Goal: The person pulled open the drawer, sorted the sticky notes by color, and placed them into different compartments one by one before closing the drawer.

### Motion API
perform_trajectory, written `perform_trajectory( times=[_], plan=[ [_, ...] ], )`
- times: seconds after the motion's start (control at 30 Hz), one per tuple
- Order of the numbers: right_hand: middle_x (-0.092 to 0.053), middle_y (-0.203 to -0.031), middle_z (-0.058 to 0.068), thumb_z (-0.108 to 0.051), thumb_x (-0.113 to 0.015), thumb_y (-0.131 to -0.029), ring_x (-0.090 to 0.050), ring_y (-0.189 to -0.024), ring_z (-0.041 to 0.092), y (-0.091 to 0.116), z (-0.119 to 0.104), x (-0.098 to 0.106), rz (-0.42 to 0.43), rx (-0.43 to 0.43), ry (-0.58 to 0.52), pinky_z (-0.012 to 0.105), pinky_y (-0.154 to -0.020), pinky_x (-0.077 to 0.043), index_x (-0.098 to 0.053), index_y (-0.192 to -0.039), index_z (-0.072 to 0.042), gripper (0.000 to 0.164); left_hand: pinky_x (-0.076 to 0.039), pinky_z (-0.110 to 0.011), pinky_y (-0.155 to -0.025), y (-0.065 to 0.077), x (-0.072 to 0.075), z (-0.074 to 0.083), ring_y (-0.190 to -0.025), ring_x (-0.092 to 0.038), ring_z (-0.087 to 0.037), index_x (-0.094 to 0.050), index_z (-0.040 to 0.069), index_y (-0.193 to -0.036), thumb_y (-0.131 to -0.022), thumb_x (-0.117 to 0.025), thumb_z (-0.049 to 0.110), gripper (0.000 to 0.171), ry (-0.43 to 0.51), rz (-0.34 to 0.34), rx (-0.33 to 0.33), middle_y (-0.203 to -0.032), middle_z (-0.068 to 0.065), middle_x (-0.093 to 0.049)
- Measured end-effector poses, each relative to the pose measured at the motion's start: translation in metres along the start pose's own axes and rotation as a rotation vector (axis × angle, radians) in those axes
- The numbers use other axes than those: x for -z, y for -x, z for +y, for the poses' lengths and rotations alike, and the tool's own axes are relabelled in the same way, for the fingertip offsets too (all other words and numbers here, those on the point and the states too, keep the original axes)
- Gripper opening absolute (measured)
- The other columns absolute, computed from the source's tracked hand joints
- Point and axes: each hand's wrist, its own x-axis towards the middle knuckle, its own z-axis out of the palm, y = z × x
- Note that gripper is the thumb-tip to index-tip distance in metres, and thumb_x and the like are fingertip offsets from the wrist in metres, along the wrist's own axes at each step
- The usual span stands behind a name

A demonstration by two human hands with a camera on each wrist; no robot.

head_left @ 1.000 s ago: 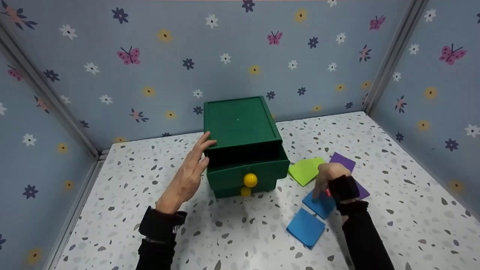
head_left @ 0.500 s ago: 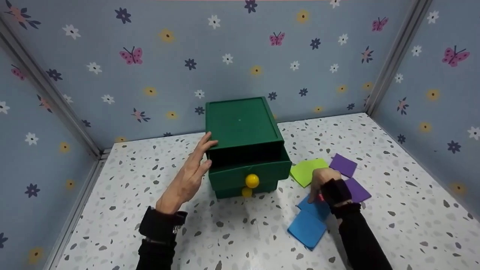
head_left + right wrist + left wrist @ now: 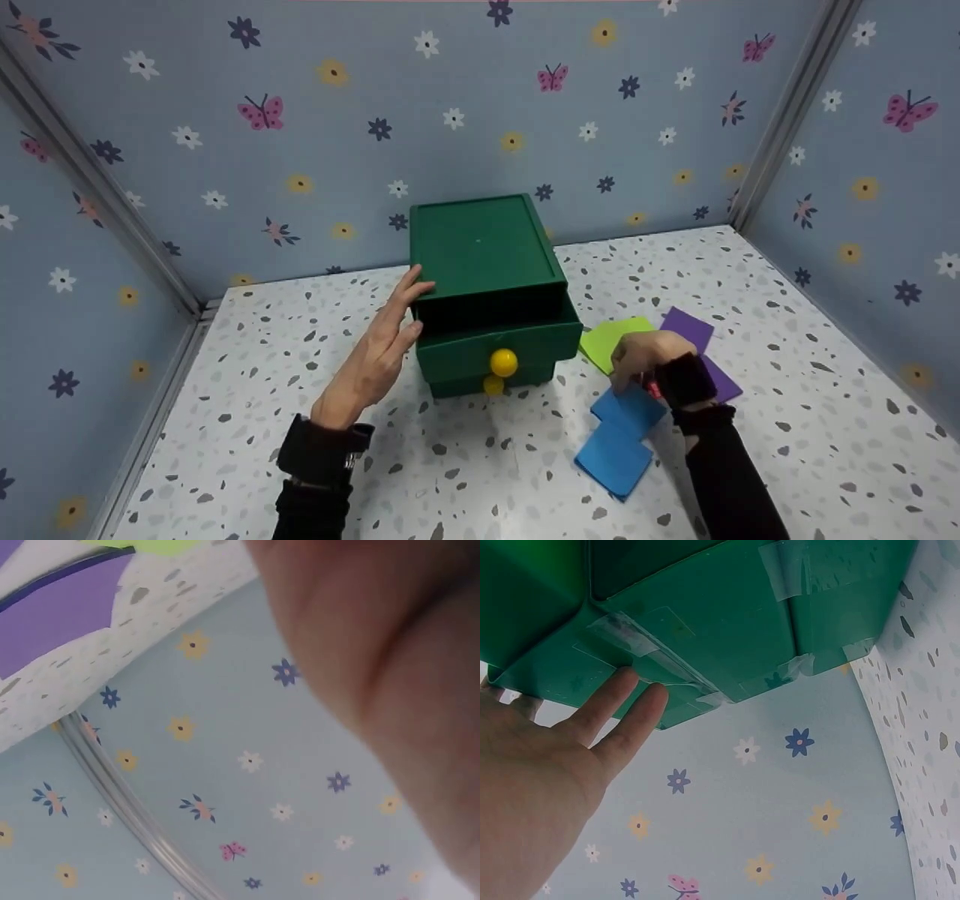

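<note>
A green two-drawer box (image 3: 480, 247) with yellow round knobs stands against the back wall, its upper drawer (image 3: 491, 346) pulled out. My left hand (image 3: 369, 367) rests with extended fingers against the box's left side near the front corner; in the left wrist view its fingers (image 3: 634, 724) lie along the taped green wall. On the right, my right hand (image 3: 649, 356) bends downward, fingertips at the far edge of a flat blue square (image 3: 630, 414). Whether they pinch it I cannot tell. That square overlaps a corner of another blue square (image 3: 615, 460) nearer to me.
Lime green flat pieces (image 3: 609, 339) lie between the box and my right hand. Two purple squares (image 3: 688, 328) lie beyond and beside that hand, partly covered by it. The speckled white table (image 3: 247, 420) is bordered by blue flowered walls (image 3: 480, 90) with metal corner strips.
The farther blue square has slid a little left and nearer, so it now overlaps the other one. My right hand moved nearer, then back to that square's far edge. My left hand stays put.
</note>
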Motion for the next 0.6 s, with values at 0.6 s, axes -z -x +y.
perform_trajectory(
  times=[0.6],
  plan=[
    [-0.050,-0.077,0.003,-0.003,-0.069,-0.075,-0.049,-0.058,0.013,0.014,-0.006,0.016,0.068,0.157,0.057,0.019,-0.047,-0.044,-0.054,-0.078,-0.011,0.018,-0.013,-0.057,-0.118,0.001,-0.001,-0.007,-0.149,-0.009,-0.018,-0.025,0.029,-0.149,-0.097,-0.047,0.015,0.058,-0.038,-0.009,-0.037,-0.161,0.006,-0.006]
  ],
)
